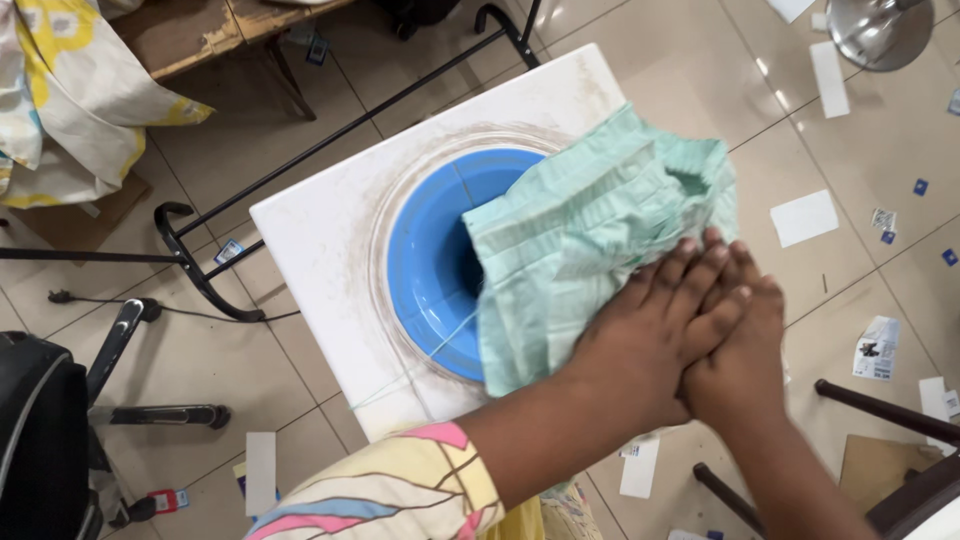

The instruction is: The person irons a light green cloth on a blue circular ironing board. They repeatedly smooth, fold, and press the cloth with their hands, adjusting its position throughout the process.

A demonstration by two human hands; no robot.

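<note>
A white square-topped unit [320,230] stands on the tiled floor, with a round blue basin [430,270] sunk into its top. A crumpled pale green cloth [580,220] lies over the right half of the basin and the top's right edge. My left hand [650,340], on an arm with a colourful patterned sleeve, lies flat on the cloth's lower right part with fingers stretched out. My right hand [750,370] rests beside and partly under it, also flat on the cloth. Neither hand curls around the fabric. A thin thread trails from the cloth across the basin.
A black metal frame [200,270] runs behind and left of the unit. A black chair [40,430] sits at the far left, dark chair legs [880,410] at bottom right. Paper scraps [805,217] litter the floor. A yellow-white fabric [60,90] hangs top left.
</note>
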